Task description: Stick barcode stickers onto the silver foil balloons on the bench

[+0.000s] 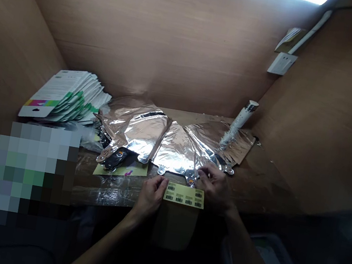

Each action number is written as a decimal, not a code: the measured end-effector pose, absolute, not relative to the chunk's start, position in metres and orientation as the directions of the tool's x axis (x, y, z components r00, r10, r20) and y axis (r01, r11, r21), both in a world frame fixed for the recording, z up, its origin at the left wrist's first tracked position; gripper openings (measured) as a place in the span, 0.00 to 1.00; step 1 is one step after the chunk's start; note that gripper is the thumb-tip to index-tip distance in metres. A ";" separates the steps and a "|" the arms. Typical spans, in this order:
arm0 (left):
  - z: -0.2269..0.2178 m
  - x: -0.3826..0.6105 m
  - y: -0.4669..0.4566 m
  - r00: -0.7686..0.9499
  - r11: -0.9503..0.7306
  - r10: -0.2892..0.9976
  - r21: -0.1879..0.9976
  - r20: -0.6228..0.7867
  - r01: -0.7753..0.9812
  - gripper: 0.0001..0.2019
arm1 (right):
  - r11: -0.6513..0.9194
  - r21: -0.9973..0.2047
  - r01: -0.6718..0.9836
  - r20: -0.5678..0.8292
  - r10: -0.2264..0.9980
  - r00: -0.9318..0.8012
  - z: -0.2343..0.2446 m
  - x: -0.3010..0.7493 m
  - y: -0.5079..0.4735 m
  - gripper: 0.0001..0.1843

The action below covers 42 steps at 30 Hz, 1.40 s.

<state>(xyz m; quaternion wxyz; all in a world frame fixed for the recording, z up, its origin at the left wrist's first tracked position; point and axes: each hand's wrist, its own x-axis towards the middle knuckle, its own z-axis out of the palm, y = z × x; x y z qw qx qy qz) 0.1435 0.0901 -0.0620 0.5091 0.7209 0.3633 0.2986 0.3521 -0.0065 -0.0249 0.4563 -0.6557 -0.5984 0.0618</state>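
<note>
A yellow sheet of barcode labels (184, 195) hangs over the front edge of the table, its lower part dropping into shadow. My left hand (152, 193) pinches the sheet's left edge between thumb and fingers. Just above its right end, my right hand (216, 184) has thumb and fingertips closed together by the lower edge of the shiny foil packs (175, 147). Whatever is between those fingertips is too small to make out. The foil packs lie fanned across the table, with rounded hanging tabs and small orange marks along their near edge.
Printed white cards (63, 95) are stacked at the left. A white roll (240, 121) with a metallic cap stands tilted on the right-hand packs. Another yellow sheet (137, 170) lies under the left packs. A plastic bin (271, 256) sits low right; wooden walls enclose the table.
</note>
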 end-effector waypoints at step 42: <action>-0.051 0.161 0.089 0.670 -0.319 0.741 0.899 0.039 0.300 0.20 | -0.049 -0.627 0.778 0.161 0.968 0.191 -0.031 0.394 -0.001 0.16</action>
